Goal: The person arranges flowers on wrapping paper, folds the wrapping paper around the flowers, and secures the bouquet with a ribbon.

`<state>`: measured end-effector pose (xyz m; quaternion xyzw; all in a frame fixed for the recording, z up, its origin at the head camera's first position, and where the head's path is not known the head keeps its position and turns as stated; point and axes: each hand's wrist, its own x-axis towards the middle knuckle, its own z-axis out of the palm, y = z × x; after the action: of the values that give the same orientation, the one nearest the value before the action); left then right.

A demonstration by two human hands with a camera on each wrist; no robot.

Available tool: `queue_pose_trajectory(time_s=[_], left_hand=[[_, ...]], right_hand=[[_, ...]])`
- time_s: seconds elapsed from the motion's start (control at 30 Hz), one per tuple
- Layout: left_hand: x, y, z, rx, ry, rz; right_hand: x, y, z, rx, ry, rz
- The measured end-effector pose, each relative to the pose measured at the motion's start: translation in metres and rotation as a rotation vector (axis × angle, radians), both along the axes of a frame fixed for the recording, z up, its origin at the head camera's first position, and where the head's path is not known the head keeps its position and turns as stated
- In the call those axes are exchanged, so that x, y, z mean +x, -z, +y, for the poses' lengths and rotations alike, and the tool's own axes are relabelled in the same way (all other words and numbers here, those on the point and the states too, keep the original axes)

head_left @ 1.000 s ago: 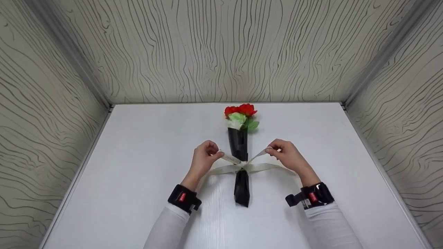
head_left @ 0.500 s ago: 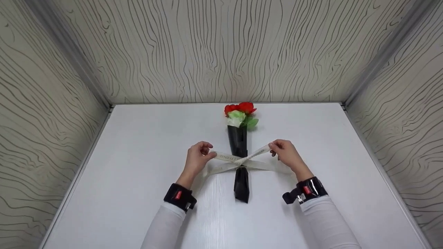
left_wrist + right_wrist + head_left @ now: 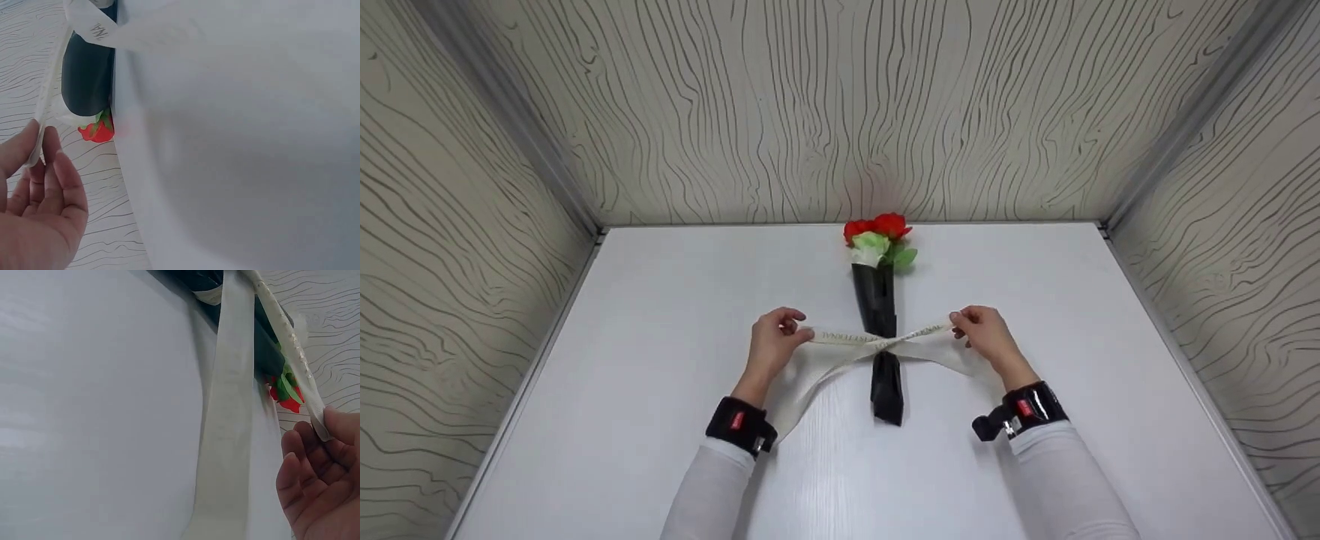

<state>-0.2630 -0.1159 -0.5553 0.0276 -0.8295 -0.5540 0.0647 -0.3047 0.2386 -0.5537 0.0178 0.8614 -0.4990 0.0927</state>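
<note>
A small bouquet lies upright in the head view, its black wrapping point(image 3: 876, 296) below red flowers point(image 3: 891, 225), a pale green-white flower point(image 3: 870, 247) and a green leaf point(image 3: 903, 259). Around its narrow middle runs a cream ribbon point(image 3: 836, 337) with printed lettering, crossing itself over the wrapping. My left hand point(image 3: 771, 345) pinches the ribbon between thumb and forefinger, left of the bouquet. On the other side my right hand point(image 3: 986, 335) pinches another stretch of it. Lower lengths of ribbon point(image 3: 228, 416) hang loose on both sides, the left one draping toward the left wrist.
The bouquet is on a white table point(image 3: 675, 300). Wood-grain-patterned panels point(image 3: 810, 112) rise behind it and on both sides, with grey strips at the corners. Each wrist wears a black strap point(image 3: 741, 425) with a camera, below it a white sleeve point(image 3: 709, 487).
My left hand has moved left and my right hand slightly right, drawing the ribbon straighter and closer at the crossing. The bouquet has shifted slightly toward the back panel.
</note>
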Motion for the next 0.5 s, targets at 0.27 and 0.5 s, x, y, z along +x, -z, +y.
queue_pose_trajectory(time_s=[0.27,0.5], left_hand=[[0.002,0.003,-0.008,-0.015,-0.027,-0.007],[0.002,0.007,-0.013,-0.015,-0.034,0.002]], right_hand=[[-0.001,0.008,0.008,0.004,0.043,-0.046],[-0.002,0.011,0.012,-0.020,0.092,-0.064]])
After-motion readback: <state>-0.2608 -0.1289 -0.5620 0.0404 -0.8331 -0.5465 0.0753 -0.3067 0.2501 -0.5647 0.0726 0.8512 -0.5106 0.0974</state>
